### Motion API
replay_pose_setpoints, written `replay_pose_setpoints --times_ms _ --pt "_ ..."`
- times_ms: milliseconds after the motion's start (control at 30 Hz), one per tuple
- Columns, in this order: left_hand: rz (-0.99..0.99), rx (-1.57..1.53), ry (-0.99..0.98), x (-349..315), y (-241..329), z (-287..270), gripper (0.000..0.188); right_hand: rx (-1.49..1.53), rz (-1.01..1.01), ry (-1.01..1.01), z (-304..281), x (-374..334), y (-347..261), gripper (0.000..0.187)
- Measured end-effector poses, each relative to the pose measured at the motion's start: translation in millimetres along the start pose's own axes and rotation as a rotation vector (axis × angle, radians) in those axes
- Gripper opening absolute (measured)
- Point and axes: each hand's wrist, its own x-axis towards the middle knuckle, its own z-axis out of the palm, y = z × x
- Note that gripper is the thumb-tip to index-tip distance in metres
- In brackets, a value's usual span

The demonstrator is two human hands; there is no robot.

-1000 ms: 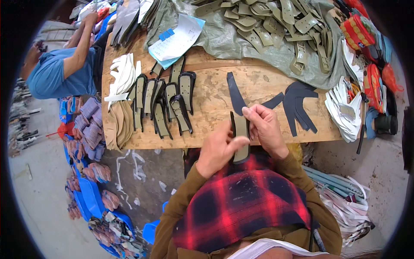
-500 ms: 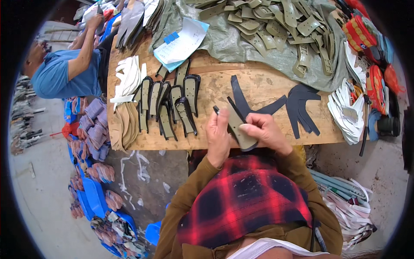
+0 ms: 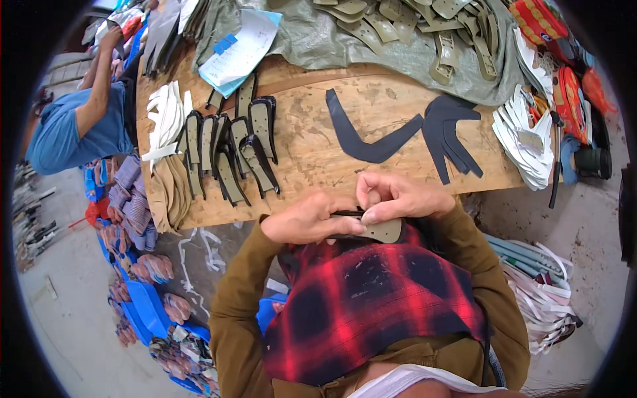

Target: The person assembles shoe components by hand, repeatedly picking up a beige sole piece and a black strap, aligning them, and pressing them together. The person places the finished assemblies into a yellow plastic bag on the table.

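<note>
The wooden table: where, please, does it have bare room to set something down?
Bare wood lies between the black-edged pieces and the V-shaped dark piece, and between that piece and the green sheet. The left end is crowded with white strips and tan pieces, and the sheet with olive pieces.

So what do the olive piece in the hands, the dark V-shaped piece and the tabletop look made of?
Olive piece: probably moulded plastic, smooth, with small holes. Dark V-shaped piece: matte, clean-edged sheet, leather or synthetic, unclear which. Tabletop: likely bare wood; grain and scuffs show.
</note>
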Motion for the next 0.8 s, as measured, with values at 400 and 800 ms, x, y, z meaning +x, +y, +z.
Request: replay_pose_setpoints --times_ms 400,800 --pt "0.092 -0.103 0.362 -8.5 -18.1 16.7 0.022 0.297 -0.207 0.111 6.7 11.4 -5.3 0.018" --pt "0.115 -0.202 0.585 2.0 -29.4 34.9 0.018 0.132 -0.133 0.277 -2.1 13.9 -9.1 0.022"
